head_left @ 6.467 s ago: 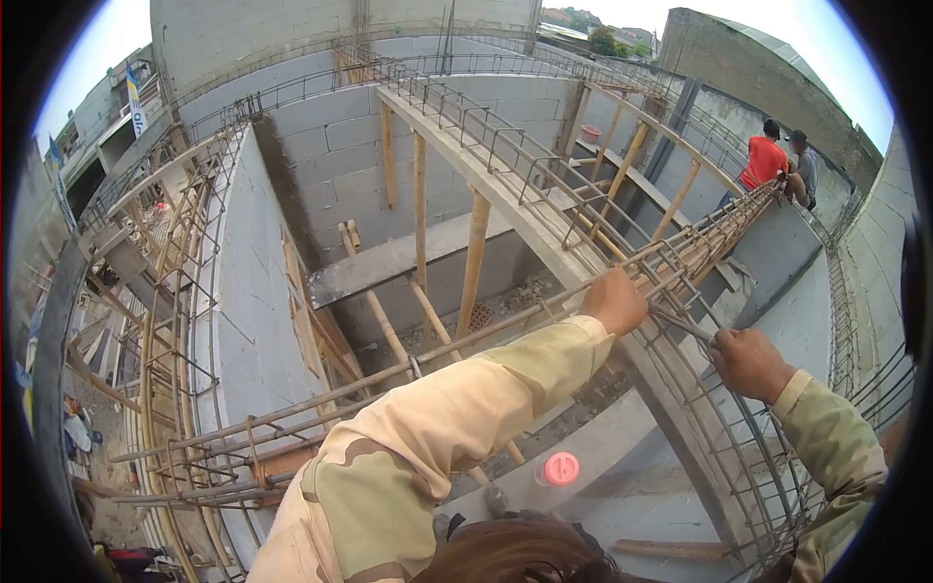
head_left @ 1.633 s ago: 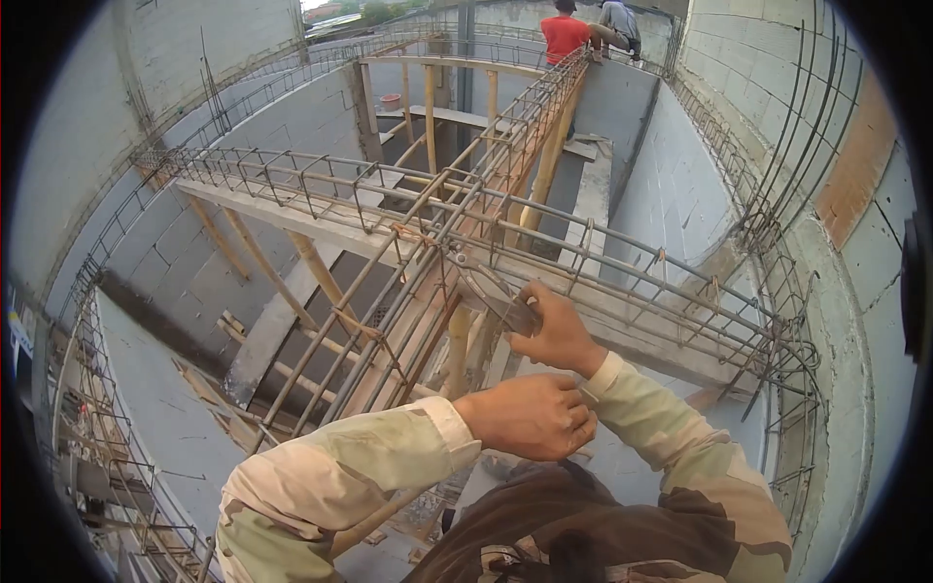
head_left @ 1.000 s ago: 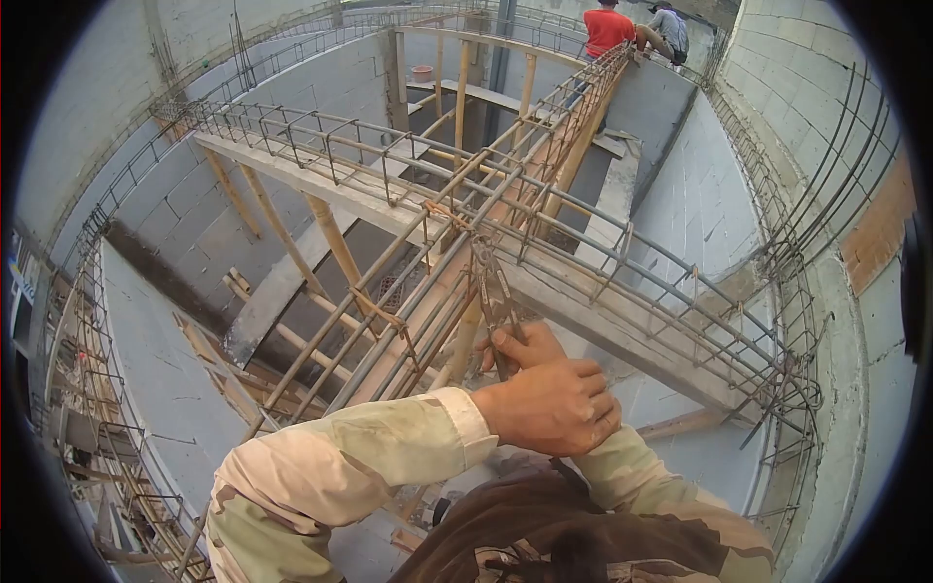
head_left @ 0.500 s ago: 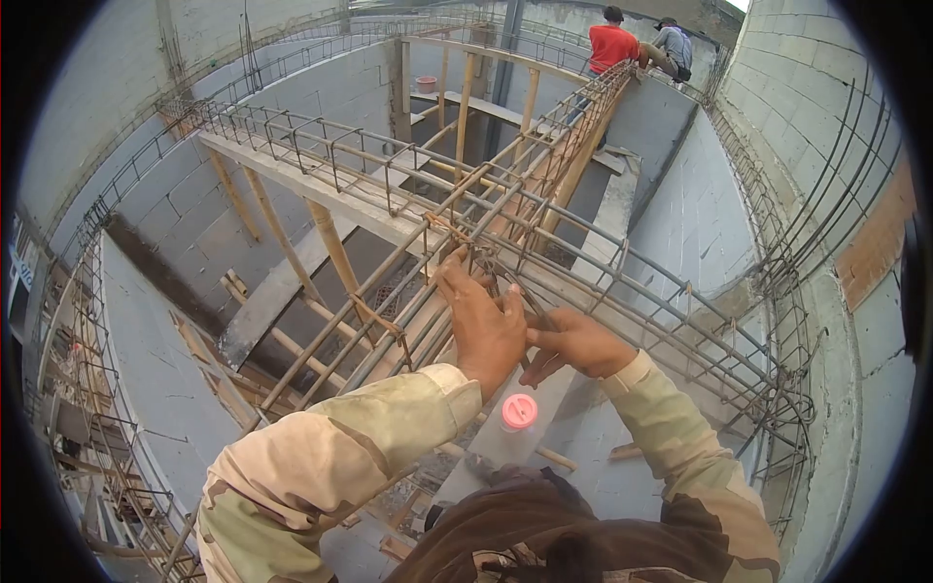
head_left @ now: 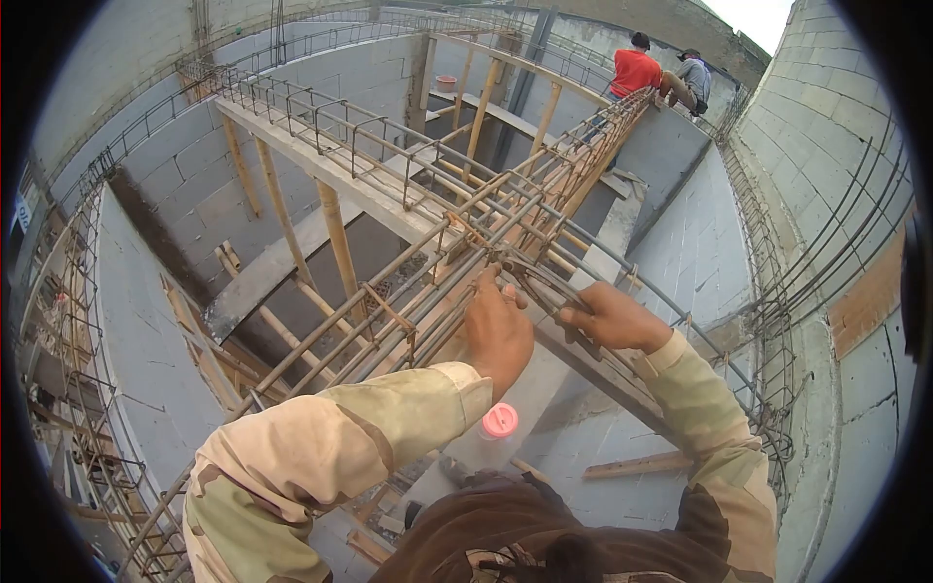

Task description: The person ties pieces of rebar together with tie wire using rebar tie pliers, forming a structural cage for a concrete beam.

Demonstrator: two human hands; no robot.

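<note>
My right hand [head_left: 627,319] is closed round the handles of dark metal pincers [head_left: 544,284]. Their jaws reach to the crossing of the steel bars, beside my left fingertips. My left hand [head_left: 499,335] has its fingers curled at the lower edge of that crossing; whether a piece of wire is between them I cannot make out. Several long reinforcing bars [head_left: 428,291] run under and past both hands, joined by stirrups. A rusty strip [head_left: 466,226] lies over the bars just beyond my left hand.
Below my hands stands a container with a pink lid [head_left: 500,420]. Bamboo props [head_left: 335,238] hold up the formwork board [head_left: 321,175]. Grey block walls [head_left: 680,214] surround the openings. Two people sit far off, one in a red shirt [head_left: 636,73]. Bare bars [head_left: 836,233] stick out at right.
My right hand has moved right, away from my left hand, and the pincers now show more plainly between them. The view has shifted slightly. My left hand stays near the bar crossing.
</note>
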